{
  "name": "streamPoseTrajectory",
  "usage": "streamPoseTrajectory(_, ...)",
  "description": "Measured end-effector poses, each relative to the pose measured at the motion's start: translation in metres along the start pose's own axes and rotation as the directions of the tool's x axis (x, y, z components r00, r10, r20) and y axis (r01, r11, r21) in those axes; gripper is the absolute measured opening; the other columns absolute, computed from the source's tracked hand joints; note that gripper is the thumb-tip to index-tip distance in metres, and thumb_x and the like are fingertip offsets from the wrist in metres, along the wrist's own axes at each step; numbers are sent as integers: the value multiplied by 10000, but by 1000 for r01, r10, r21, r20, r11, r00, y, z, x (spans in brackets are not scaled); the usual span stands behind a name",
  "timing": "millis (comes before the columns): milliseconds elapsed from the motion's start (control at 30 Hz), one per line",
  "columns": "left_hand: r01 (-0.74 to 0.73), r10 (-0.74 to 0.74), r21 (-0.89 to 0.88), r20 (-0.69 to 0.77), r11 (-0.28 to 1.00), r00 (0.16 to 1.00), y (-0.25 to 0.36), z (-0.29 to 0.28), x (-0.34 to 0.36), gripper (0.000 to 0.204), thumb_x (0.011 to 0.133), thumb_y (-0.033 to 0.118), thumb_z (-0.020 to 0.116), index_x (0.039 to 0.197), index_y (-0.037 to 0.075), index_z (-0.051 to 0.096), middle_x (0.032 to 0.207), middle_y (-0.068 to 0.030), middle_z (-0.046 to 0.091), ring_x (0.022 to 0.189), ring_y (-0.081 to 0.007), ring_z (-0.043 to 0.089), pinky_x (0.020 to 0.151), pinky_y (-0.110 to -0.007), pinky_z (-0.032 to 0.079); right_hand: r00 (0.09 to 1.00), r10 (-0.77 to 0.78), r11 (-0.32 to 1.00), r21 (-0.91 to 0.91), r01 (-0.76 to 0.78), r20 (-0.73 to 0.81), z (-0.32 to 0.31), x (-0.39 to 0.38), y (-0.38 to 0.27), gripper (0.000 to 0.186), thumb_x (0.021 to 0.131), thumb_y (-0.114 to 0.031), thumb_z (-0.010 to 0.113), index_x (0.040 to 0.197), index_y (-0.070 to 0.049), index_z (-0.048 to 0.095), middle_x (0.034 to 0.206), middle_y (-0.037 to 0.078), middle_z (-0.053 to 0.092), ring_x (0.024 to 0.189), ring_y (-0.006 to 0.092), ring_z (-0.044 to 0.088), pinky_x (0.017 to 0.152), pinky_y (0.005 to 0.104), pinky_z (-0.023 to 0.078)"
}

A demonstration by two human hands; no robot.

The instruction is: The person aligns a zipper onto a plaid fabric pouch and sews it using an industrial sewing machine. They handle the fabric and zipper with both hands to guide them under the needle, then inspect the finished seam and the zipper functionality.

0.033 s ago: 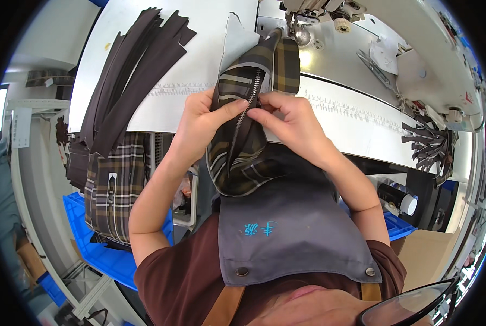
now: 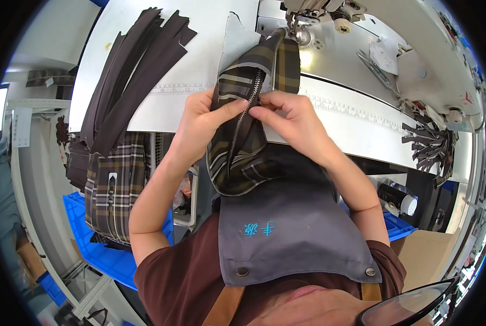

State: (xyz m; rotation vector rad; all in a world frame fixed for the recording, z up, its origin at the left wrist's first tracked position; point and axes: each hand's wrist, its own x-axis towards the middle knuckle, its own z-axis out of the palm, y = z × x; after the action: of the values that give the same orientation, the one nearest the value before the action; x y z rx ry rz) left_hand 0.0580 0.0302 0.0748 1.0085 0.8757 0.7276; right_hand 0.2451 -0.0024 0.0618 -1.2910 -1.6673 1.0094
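Note:
A brown-and-black plaid fabric piece (image 2: 237,146) drapes over the near edge of the sewing table, its far end close to the sewing machine's needle area. A metal-toothed zipper (image 2: 242,117) runs down it on dark tape. My left hand (image 2: 199,122) grips the fabric's left side, thumb pressed on top beside the zipper teeth. At the zipper's right edge, my right hand (image 2: 292,119) pinches the dark tape between thumb and forefinger. Its other fingers are curled and partly hidden.
A sewing machine (image 2: 411,49) stands at the far right, with thread snips (image 2: 374,68) on its bed. Dark fabric strips (image 2: 140,76) lie at the left. Below them, plaid pieces (image 2: 115,190) hang into a blue crate (image 2: 80,228). Cut scraps (image 2: 430,141) hang at the right edge.

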Motion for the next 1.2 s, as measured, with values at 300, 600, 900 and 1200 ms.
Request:
streamPoseTrajectory(300, 26, -27, 126, 5, 992, 1000, 5, -29, -1, 176, 830, 40, 634, 990, -30, 652, 849, -27, 667, 719, -49, 589, 655, -195, 473, 964, -267, 865, -445, 232, -15, -31, 5, 15, 80, 781, -61, 624, 826, 5, 636, 684, 141, 594, 641, 306, 570, 612, 353, 460)
streamPoseTrajectory(600, -351, 599, 900, 135, 260, 789, 27, 10, -6, 276, 810, 105, 635, 1032, -51, 584, 888, -144, 623, 737, -258, 602, 668, -307, 488, 978, -200, 976, 75, 204, -59, 3, -1, -23, 450, 847, -309, 637, 1082, 68, 571, 921, 134, 638, 862, 257, 587, 764, 352, 441)
streamPoseTrajectory(900, -552, 772, 833, 322, 45, 548, -7, 30, -14, 275, 676, 108, 747, 928, 34, 667, 1025, -72, 627, 959, -248, 563, 815, -347, 445, 888, 449, 321, 909, -265, 101, -8, -4, -2, 264, 877, -102, 571, 1125, -14, 545, 1055, 83, 613, 948, 175, 602, 823, 317, 496)
streamPoseTrajectory(1200, -423, 556, 873, 232, 243, 799, -36, 59, -11, 920, 661, 184, 769, 1399, -5, 254, 1442, -229, 250, 1314, -366, 311, 1043, -412, 311, 959, 263, 645, 721, -253, 100, -2, -24, -6, 553, 957, -393, 440, 1276, 58, 405, 1275, 151, 478, 1200, 209, 439, 1008, 326, 336)
